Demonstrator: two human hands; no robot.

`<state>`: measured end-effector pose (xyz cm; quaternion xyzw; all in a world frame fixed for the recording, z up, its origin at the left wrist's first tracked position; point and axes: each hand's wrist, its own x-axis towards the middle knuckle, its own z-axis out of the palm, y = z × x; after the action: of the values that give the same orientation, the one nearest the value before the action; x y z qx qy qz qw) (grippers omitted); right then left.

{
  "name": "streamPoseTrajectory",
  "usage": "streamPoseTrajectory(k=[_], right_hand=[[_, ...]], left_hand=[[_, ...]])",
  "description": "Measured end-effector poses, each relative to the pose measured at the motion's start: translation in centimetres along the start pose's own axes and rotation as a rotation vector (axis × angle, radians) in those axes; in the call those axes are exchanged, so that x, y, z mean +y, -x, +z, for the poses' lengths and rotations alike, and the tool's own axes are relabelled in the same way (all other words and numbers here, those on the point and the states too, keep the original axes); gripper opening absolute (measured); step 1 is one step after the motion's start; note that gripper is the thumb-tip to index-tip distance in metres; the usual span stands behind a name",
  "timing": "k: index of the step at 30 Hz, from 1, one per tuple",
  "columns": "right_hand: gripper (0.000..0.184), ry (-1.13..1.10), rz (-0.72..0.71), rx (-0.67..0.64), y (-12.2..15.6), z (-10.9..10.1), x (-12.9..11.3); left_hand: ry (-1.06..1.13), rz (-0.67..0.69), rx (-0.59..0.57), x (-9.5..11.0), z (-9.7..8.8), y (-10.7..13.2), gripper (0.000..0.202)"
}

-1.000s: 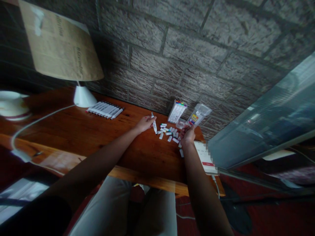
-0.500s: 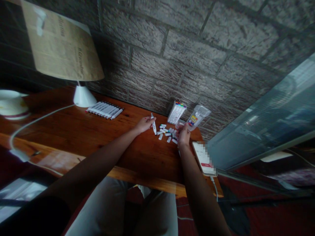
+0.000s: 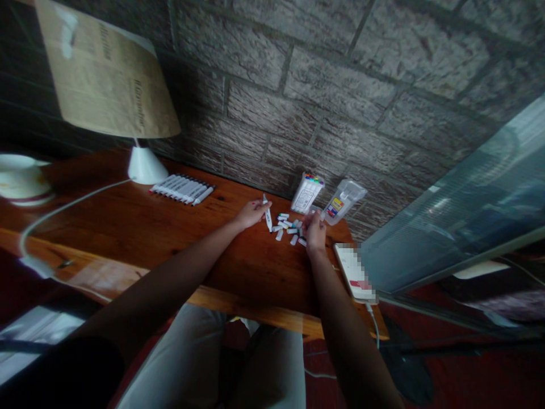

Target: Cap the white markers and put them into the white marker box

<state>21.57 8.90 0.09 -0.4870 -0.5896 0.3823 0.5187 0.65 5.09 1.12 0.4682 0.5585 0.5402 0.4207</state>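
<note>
My left hand (image 3: 252,213) is closed around a white marker (image 3: 268,216), holding it nearly upright at the left side of a loose pile of pen caps (image 3: 283,224). The caps are white, some with coloured ends. Over the right edge of this pile is my right hand (image 3: 315,230), its fingers curled together; what they hold, if anything, is too small to make out. Behind it stand a clear case full of markers (image 3: 306,194) with coloured tops and a clear plastic cover (image 3: 344,201) bearing a yellow and blue label.
A row of several markers (image 3: 183,188) lies on the wooden table (image 3: 238,272), by a lamp (image 3: 147,166) with a paper shade. A phone (image 3: 354,275) on a cable lies at the right edge. A cup (image 3: 23,179) stands far left. The stone wall (image 3: 264,113) rises behind.
My right hand has moved slightly left and back over the caps. The marker stays in my left hand in nearly the same place. The view has shifted a little.
</note>
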Motion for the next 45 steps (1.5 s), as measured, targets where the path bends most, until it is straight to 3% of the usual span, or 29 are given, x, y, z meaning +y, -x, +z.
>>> streamPoseTrajectory(k=[3, 5, 9, 12, 16, 23, 31, 40, 45], right_hand=[[0.071, 0.026, 0.035, 0.040, 0.0, -0.4, -0.2], [0.066, 0.143, -0.023, 0.015, 0.1, -0.9, -0.5], [0.042, 0.396, -0.213, -0.155, 0.4, -2.1, -1.2], [0.028, 0.517, -0.239, -0.253, 0.7, -2.5, -1.5], [0.023, 0.538, -0.239, -0.393, 0.9, -2.4, -1.5], [0.023, 0.467, -0.318, -0.484, 1.1, -1.5, -0.4], [0.015, 0.568, -0.304, -0.397, 1.0, -1.7, -0.9], [0.010, 0.526, -0.258, -0.431, 1.1, -1.5, -0.4], [0.005, 0.561, -0.289, -0.388, 1.1, -1.4, -0.5]], left_hand=[[-0.006, 0.029, -0.011, -0.1, -0.1, 0.0, 0.035], [-0.007, 0.039, -0.021, -0.2, -0.2, -0.1, 0.036], [0.007, 0.019, -0.009, -0.6, -0.1, -0.4, 0.036], [0.006, 0.008, -0.002, -0.8, -0.1, -0.5, 0.034], [0.011, -0.007, -0.004, -0.7, 0.0, -0.5, 0.032], [0.006, 0.005, 0.000, -1.1, 0.0, -0.8, 0.033], [-0.014, 0.023, -0.006, -1.3, -0.1, -0.8, 0.034], [0.010, 0.019, -0.020, -1.2, -0.1, -0.8, 0.036], [0.007, 0.014, -0.011, -1.0, -0.1, -0.7, 0.034]])
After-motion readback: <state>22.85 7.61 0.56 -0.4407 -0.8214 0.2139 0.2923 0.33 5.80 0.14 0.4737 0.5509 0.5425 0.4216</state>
